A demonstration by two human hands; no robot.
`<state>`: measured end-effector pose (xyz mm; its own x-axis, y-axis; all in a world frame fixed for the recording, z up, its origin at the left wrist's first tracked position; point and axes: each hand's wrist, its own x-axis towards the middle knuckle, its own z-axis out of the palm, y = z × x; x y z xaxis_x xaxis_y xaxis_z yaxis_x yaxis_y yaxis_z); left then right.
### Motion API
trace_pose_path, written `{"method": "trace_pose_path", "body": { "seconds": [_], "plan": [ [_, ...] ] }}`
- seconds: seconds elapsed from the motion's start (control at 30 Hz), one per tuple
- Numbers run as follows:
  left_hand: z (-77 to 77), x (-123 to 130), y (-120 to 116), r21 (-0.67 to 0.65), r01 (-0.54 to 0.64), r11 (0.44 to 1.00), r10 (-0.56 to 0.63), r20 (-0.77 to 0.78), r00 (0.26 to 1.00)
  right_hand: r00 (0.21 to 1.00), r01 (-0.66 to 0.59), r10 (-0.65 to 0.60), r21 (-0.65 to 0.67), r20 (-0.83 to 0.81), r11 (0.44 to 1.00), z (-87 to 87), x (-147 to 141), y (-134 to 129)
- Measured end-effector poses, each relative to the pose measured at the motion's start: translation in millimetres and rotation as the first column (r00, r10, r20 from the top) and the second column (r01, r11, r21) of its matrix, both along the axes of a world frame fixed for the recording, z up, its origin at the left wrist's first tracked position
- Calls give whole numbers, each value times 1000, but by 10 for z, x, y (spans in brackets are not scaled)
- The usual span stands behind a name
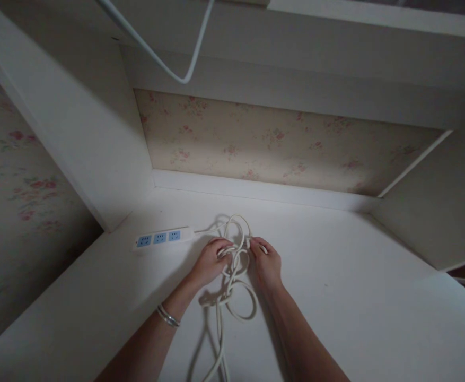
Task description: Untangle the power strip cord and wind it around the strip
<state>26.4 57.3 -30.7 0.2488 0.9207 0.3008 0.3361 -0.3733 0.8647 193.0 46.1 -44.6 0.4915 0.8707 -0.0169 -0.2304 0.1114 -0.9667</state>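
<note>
A tangled white cable (230, 289) lies in loops over the white desk surface, with its lower end running toward the bottom edge. My left hand (212, 261) is closed on loops at the left side of the tangle. On the other side, my right hand (266, 263) pinches the cable near what looks like its plug. A white power strip (164, 238) with three blue socket blocks rests left of my hands, and a cord leads from its right end into the tangle.
The white desk (335, 297) meets a low back ledge (256, 188) under floral wallpaper (248, 143). Side panels (93, 122) rise at left and right. A bent white rod (184, 79) hangs at the top, and a shelf edge crosses above.
</note>
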Motion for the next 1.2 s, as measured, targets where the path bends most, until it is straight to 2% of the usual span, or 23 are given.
{"method": "trace_pose_path", "body": {
  "seconds": [0.1,0.17,0.3,0.4,0.5,0.6,0.73,0.83,0.97,1.2],
  "plan": [
    [27,-64,-2,69,-115,991,123,-122,985,989,94,-99,-46,-107,994,23,81,23],
    [65,-119,-17,86,-174,981,190,-233,954,972,146,-148,-29,-182,989,53,147,37],
    [143,-183,-84,-7,-208,978,182,-448,875,937,184,-165,32,-307,982,129,243,52],
    [144,-164,-129,1,-242,970,210,-497,842,928,160,-122,80,-351,984,193,250,46],
    [74,-113,-137,-62,-222,973,176,-423,889,928,74,-13,149,-372,986,262,203,17],
    [-18,-69,-110,-210,-211,955,146,-289,946,936,-13,89,219,-341,976,332,111,-47],
    [-82,-54,-32,-323,-167,932,143,-98,985,960,-64,134,272,-248,960,393,-46,-162],
    [-81,-69,26,-360,-79,930,101,43,994,969,-125,180,290,-171,949,379,-151,-221],
    [-44,-90,42,-400,98,911,-32,170,985,979,-189,202,239,-32,953,313,-243,-240],
    [100,-81,-24,-320,309,896,-255,199,946,963,-255,249,47,101,966,255,-275,-235]
  ]
}}
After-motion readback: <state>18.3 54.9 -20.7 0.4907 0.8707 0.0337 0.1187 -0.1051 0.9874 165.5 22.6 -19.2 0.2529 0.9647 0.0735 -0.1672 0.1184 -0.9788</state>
